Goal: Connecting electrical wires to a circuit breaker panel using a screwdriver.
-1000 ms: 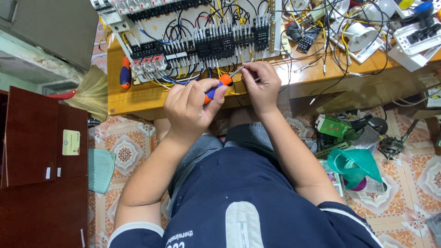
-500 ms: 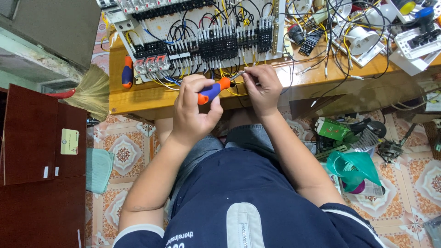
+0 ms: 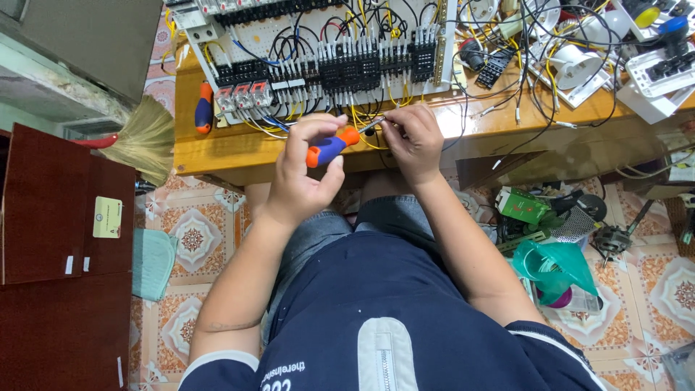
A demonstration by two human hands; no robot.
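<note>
At the near edge of the wooden desk [image 3: 217,156], left hand [image 3: 308,174] holds its grip clamped on an orange-and-blue screwdriver [image 3: 331,147], tip toward right hand [image 3: 414,141], whose fingers pinch a yellow wire [image 3: 376,142] below the wiring panel [image 3: 326,51].

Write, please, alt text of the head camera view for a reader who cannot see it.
The left hand holds an orange-and-blue screwdriver, its tip meeting the right hand, which pinches a yellow wire at a wooden bench. A wired panel of terminal blocks lies beyond, with a second screwdriver at its left.
</note>
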